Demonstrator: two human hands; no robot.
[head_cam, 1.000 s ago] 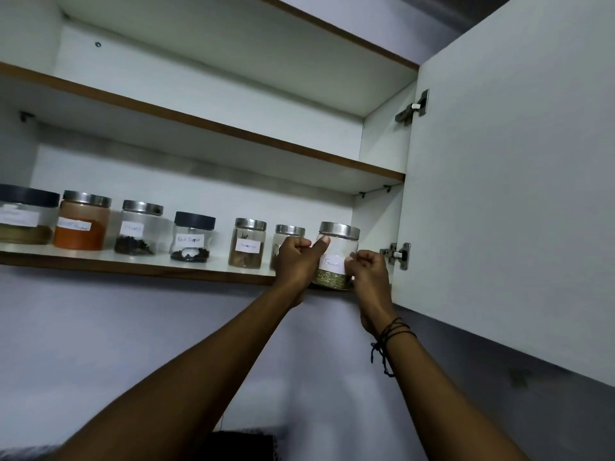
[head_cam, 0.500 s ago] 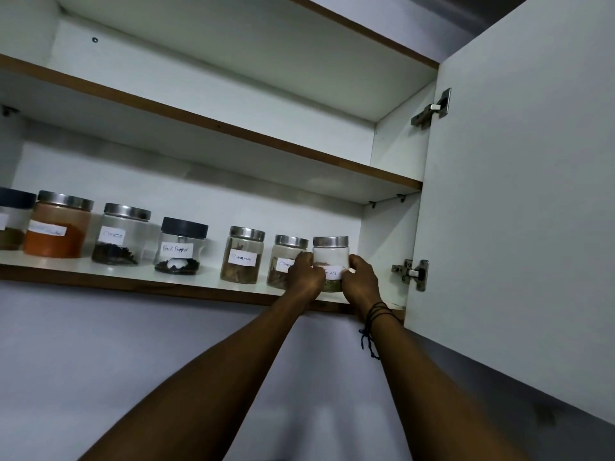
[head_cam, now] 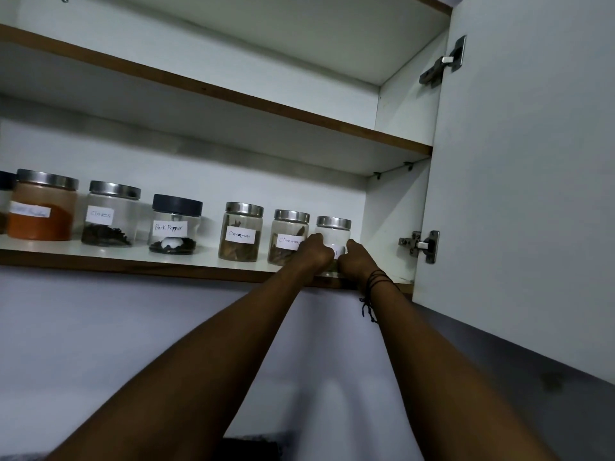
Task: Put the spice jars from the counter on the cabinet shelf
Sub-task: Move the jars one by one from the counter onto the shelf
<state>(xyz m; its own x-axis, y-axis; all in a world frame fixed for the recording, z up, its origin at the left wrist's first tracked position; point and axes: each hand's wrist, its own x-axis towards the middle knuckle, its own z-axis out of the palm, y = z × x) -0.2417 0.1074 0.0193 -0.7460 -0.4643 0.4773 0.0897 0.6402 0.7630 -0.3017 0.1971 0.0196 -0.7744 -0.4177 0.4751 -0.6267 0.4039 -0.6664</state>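
Note:
A clear spice jar with a steel lid (head_cam: 333, 231) stands at the right end of the lower cabinet shelf (head_cam: 206, 259). My left hand (head_cam: 314, 252) grips its left side and my right hand (head_cam: 357, 259) grips its right side; both hide its label and lower half. To its left stand two cinnamon jars (head_cam: 241, 232) (head_cam: 289, 236), a black-lidded black pepper jar (head_cam: 175, 224), a cloves jar (head_cam: 111, 214) and a jar of orange powder (head_cam: 41, 207).
The white cabinet door (head_cam: 525, 178) hangs open on the right, with hinges (head_cam: 421, 246) close to my right hand. The upper shelf (head_cam: 233, 98) holds nothing I can see. Below the cabinet is a pale wall.
The jar went from the shelf's front edge further back onto the shelf, next to the cinnamon jar. Both hands stayed on it. My view moved closer and rightward.

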